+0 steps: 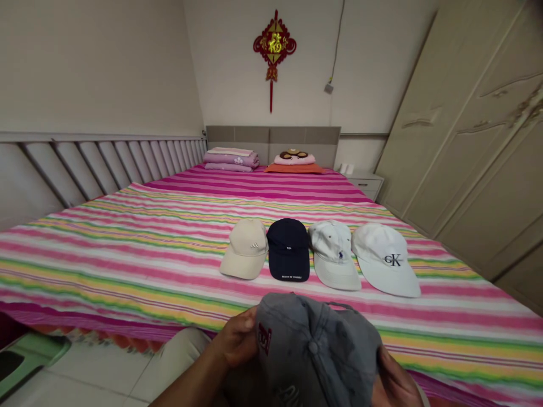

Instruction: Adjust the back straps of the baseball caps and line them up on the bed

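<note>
"Logging your hands first: what do they have?"

"Your left hand [240, 339] grips the grey cap [314, 345] at its left side, by the red patch. Your right hand [396, 376] holds the opposite edge, fingers curled round it, though its lower part runs out of view"

"Where is that cap, and how does it sit?"

"In front of you, near the bed's near edge, between both hands. Its top button shows and the crown is creased. Whether its underside touches the bed, you cannot tell from this view"

"And how far along do things stand?"

"Four caps lie in a side-by-side row on the striped cover [127, 243], brims toward you. From your left: beige cap [246, 249], navy cap [288, 249], pale cap with a small horse mark [335, 254], white cap with CK lettering [384, 257]. Neighbours sit very close; exact contact is unclear"

"So what is outstanding?"

"Only the grey one is outside your row, by my reading. It is off the line, in your grip, its crown not smooth. Your four look neatly set, crowns upright, the right-hand brim angled slightly outward"
</note>
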`<move>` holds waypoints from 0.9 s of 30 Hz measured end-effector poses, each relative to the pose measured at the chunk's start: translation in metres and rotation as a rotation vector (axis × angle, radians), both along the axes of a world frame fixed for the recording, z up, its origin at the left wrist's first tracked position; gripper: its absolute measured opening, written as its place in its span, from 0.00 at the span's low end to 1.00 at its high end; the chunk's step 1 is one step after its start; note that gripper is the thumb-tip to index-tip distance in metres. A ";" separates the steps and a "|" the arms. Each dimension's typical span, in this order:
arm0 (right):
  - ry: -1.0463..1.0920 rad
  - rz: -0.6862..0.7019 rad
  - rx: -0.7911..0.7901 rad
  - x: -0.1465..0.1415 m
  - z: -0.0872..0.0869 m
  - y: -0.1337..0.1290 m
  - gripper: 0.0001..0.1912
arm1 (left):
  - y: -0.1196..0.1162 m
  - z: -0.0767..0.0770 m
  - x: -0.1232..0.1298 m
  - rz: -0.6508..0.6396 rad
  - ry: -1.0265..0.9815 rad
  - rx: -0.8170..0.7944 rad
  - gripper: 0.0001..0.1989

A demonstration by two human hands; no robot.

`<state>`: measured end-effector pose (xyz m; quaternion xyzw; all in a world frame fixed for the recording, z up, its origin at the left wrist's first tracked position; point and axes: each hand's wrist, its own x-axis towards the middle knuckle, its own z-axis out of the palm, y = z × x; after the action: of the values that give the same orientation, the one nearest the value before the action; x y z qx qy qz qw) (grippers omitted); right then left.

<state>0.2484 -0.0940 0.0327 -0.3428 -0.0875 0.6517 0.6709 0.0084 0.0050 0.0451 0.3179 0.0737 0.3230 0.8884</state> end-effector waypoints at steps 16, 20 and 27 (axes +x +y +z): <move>-0.168 0.104 0.036 -0.012 0.015 -0.008 0.15 | -0.003 0.014 0.015 0.119 0.143 0.007 0.15; -0.182 0.156 0.107 -0.014 0.020 -0.012 0.11 | -0.006 0.017 0.017 0.185 0.255 -0.007 0.11; -0.173 0.197 0.228 -0.018 0.024 -0.011 0.11 | -0.009 0.020 0.019 0.253 0.350 0.008 0.09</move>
<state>0.2301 -0.1054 0.0566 -0.3090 -0.2513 0.6683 0.6283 0.0269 -0.0041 0.0648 0.3607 0.2651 0.3722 0.8131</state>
